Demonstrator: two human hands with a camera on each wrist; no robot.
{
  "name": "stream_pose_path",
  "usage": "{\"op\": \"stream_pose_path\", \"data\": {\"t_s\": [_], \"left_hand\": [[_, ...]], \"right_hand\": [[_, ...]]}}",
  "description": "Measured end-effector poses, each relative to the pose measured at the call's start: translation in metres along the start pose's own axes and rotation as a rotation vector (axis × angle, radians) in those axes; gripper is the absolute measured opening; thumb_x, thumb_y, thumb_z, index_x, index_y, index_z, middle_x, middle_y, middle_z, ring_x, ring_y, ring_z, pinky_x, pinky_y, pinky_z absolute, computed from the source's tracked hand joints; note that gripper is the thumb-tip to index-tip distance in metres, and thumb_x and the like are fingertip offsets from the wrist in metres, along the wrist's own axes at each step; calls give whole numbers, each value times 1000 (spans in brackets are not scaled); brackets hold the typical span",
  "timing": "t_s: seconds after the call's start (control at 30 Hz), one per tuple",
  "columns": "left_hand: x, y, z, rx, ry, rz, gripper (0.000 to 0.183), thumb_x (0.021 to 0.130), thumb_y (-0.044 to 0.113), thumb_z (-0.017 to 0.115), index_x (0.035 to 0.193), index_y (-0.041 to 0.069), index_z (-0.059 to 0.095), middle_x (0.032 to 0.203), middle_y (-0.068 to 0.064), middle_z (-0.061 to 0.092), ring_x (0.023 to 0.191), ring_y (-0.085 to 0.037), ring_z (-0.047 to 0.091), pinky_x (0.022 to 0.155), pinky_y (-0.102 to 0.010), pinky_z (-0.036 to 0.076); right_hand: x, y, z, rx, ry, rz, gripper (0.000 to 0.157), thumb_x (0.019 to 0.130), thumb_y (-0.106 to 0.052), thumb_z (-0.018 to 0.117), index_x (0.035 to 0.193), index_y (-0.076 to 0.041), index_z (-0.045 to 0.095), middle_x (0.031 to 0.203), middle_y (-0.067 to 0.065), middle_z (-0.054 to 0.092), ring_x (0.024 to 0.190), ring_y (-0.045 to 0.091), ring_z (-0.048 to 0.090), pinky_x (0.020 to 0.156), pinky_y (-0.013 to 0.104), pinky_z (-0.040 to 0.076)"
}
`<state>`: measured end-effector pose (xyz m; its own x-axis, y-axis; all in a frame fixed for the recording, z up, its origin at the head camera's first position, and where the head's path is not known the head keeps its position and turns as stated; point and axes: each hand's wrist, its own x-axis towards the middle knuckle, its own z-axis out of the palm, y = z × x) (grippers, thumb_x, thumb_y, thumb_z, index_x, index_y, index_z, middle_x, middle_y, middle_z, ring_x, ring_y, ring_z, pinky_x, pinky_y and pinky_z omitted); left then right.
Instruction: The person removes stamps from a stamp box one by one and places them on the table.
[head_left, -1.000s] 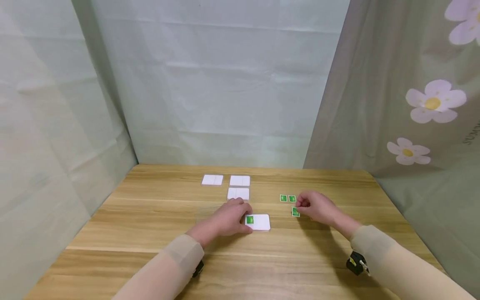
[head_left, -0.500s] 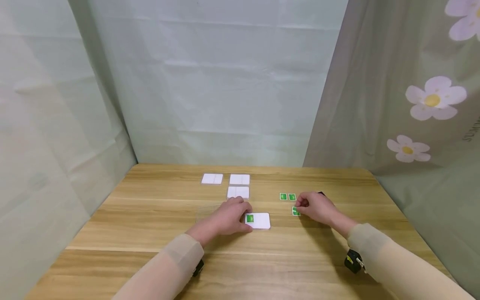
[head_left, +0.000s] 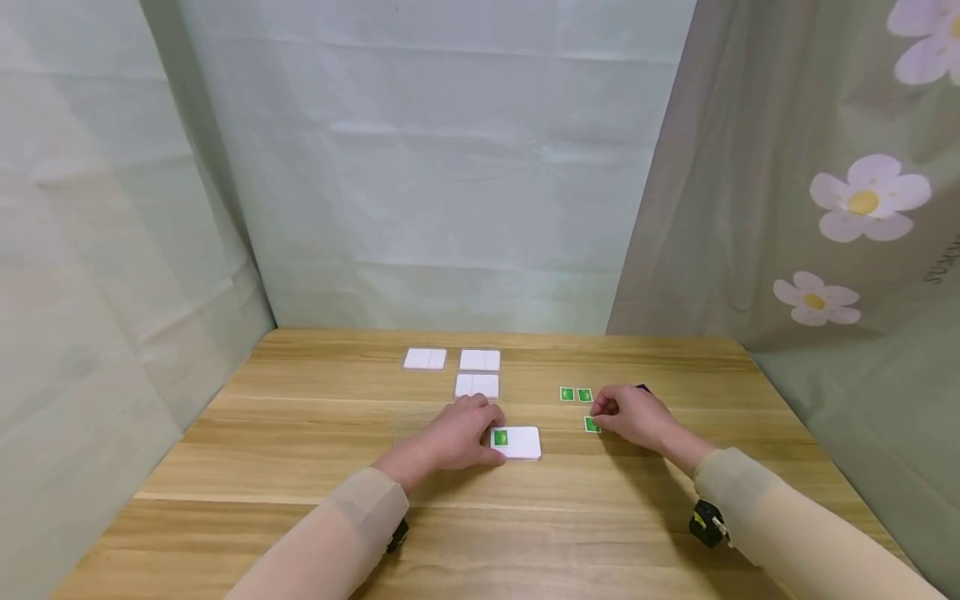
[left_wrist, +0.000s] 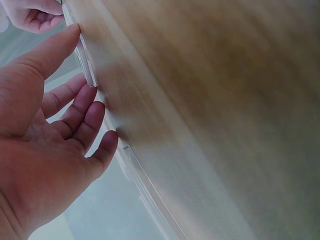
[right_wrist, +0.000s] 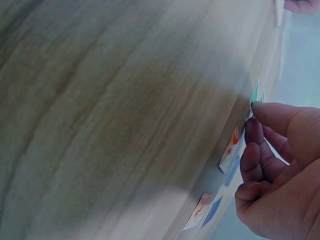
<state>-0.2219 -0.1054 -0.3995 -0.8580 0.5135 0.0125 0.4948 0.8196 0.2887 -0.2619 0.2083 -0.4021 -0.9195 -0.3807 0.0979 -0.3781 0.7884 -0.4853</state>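
Note:
My left hand (head_left: 457, 435) rests at the left end of a white rectangular card (head_left: 521, 442), thumb at the near edge and fingers at the far edge. A small green picture card (head_left: 501, 437) lies on its left half. In the left wrist view, my thumb and fingertips touch a clear-edged flat piece (left_wrist: 86, 59). My right hand (head_left: 633, 414) pinches another small green card (head_left: 592, 425) low over the table. The right wrist view shows my thumb at that green card (right_wrist: 255, 93), its lower part hidden by the fingers. Two more green cards (head_left: 575, 395) lie just beyond.
Three white cards in clear holders (head_left: 477, 385) lie farther back. A clear flat piece (head_left: 411, 423) is partly behind my left hand. Orange-patterned cards (right_wrist: 230, 150) and blue ones (right_wrist: 212, 212) lie beneath my right hand; in the head view a dark blue corner (head_left: 642, 388) shows.
Since one second ago my right hand has shifted slightly, and a dark blue corner now shows behind it. A pale line crossed the pinched green card half a second ago. My left hand stays put.

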Motion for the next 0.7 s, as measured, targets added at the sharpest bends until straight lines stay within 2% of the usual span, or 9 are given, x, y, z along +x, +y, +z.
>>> {"op": "stream_pose_path", "data": {"t_s": [0.27, 0.5, 0.7], "left_hand": [[0, 0, -1, 5, -2, -3, 49, 81, 44, 84, 117, 14, 67, 107, 2, 58, 95, -16, 47, 90, -38, 43], [-1, 1, -2, 10, 6, 5, 49, 81, 43, 84, 116, 13, 68, 108, 2, 60, 97, -16, 48, 92, -38, 43], [-3, 1, -2, 3, -1, 7, 53, 79, 41, 87, 119, 11, 68, 113, -1, 61, 100, -17, 50, 92, -35, 45]], "right_hand": [[1, -1, -1, 9, -15, 19, 10, 89, -13, 77, 87, -14, 67, 78, -7, 63, 70, 12, 54, 68, 33, 44], [4, -5, -4, 49, -35, 114, 6, 94, -17, 72, 92, -13, 68, 81, -3, 62, 59, 16, 58, 61, 34, 49], [7, -19, -6, 13, 2, 71, 8, 93, -21, 73, 93, -16, 68, 84, -5, 63, 66, 13, 54, 67, 34, 45]]}}
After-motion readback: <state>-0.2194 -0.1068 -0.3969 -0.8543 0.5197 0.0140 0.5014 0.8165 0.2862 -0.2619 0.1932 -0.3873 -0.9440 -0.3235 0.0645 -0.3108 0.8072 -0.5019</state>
